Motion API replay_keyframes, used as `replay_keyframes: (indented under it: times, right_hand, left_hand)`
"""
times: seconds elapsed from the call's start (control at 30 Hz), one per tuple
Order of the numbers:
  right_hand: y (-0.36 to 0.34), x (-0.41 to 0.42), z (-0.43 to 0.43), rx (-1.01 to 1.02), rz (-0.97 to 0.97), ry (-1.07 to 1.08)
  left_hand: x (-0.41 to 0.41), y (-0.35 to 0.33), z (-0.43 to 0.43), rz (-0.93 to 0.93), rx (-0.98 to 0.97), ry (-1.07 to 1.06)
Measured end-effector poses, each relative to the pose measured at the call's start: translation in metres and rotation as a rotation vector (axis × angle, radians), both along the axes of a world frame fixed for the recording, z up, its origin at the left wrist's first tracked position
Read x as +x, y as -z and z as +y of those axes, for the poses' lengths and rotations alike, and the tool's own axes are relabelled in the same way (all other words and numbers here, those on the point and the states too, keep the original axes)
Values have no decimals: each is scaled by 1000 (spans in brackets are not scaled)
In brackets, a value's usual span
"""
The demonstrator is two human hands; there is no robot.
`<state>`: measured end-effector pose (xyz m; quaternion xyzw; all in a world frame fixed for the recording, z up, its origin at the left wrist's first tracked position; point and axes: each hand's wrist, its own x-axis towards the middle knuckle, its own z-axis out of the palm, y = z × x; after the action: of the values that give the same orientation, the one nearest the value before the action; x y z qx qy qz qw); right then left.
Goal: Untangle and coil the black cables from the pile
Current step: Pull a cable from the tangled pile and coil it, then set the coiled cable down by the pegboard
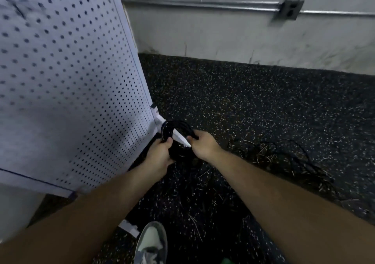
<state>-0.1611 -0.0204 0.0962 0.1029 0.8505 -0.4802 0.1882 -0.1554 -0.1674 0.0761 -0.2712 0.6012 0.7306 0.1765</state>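
A coil of black cable [169,129] hangs between my two hands just in front of the pegboard's lower corner. My left hand [159,155] grips the coil's left side, fingers curled round the loops. My right hand [203,145] grips the coil's right side. The lower part of the coil is hidden behind my hands. A loose pile of black cables [284,160] lies tangled on the dark speckled floor to the right of my right forearm, hard to make out against the floor.
A white pegboard panel [71,81] stands tilted on the left, with a white foot [180,137] under the coil. A grey wall [243,36] with metal conduit [203,5] and an outlet box [289,9] runs behind. My shoe [152,243] is at the bottom.
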Motion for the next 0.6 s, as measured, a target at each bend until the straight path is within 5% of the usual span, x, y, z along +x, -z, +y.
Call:
replay_keyframes:
  times: [0.27, 0.47, 0.53, 0.6]
  right_hand:
    - [124, 14, -42, -80, -214, 43]
    - [150, 5, -51, -210, -205, 15]
    - [165, -7, -51, -78, -77, -77]
    - [181, -18, -48, 217, 17, -425]
  left_hand:
    - [21, 117, -38, -193, -87, -35]
    - [20, 145, -57, -143, -450, 25]
    - [18, 151, -65, -160, -482, 13]
    - [17, 154, -68, -167, -507, -21]
